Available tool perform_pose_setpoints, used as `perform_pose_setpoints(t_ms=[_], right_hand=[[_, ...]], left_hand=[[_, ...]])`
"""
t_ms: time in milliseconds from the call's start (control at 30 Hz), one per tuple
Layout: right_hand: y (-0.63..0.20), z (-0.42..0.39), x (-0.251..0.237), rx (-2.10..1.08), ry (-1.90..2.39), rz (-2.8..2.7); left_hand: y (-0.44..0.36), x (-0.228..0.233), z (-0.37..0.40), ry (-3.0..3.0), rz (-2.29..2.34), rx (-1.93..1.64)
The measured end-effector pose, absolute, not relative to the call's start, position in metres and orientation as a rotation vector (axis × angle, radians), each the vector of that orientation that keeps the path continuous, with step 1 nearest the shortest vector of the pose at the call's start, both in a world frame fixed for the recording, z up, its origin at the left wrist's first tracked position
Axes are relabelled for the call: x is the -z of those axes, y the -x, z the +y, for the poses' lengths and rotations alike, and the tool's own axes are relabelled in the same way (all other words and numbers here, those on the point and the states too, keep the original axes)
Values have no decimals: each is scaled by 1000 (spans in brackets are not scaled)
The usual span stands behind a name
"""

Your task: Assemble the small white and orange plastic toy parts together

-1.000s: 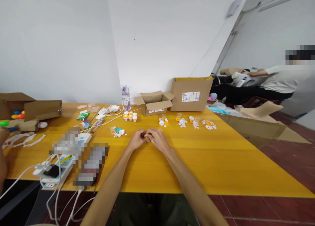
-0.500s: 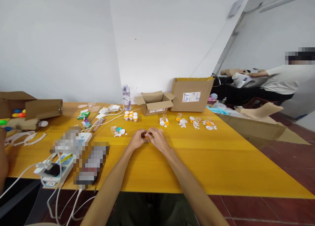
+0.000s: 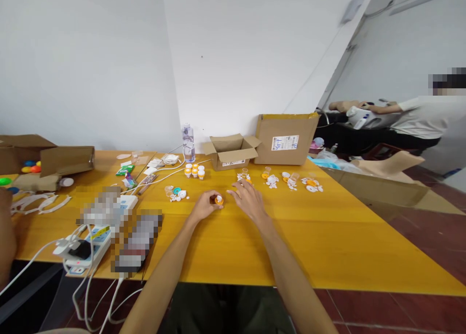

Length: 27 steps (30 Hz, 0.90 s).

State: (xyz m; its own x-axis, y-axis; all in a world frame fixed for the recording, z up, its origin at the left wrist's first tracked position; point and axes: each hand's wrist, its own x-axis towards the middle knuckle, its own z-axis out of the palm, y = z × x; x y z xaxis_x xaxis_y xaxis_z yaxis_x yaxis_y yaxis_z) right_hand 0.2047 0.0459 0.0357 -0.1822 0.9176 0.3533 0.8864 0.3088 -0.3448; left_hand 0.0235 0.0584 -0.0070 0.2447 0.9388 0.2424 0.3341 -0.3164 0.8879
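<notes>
Head view: your left hand (image 3: 204,206) is pinching a small orange-and-white piece (image 3: 219,200) just above the desk (image 3: 327,237), while your right hand (image 3: 249,200) is hovering open beside it. Farther back, assembled pieces (image 3: 194,171) are standing grouped; loose parts (image 3: 287,180) are waiting, so plenty's left.

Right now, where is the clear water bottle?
In the head view, the water bottle stands at the table's far edge against the wall, left of the small open box, behind the orange-and-white caps.
</notes>
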Motion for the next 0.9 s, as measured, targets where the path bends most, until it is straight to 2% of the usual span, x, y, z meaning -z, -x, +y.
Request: perform_pose_setpoints(t_ms=[133, 267, 600, 900], right_hand=[[-212, 43, -37, -81, 1809, -2233], [-215, 48, -27, -132, 1782, -2223], [-205, 62, -15, -580, 1029, -1910], [-199, 61, -6, -756, 880, -1964]], left_hand=[[-24, 6, 58, -1782, 1210, -1063], [-24, 6, 58, -1812, 1220, -1093], [-21, 7, 59, -1927, 1194, -1175], [-22, 12, 62, -1823, 1126, -1179]])
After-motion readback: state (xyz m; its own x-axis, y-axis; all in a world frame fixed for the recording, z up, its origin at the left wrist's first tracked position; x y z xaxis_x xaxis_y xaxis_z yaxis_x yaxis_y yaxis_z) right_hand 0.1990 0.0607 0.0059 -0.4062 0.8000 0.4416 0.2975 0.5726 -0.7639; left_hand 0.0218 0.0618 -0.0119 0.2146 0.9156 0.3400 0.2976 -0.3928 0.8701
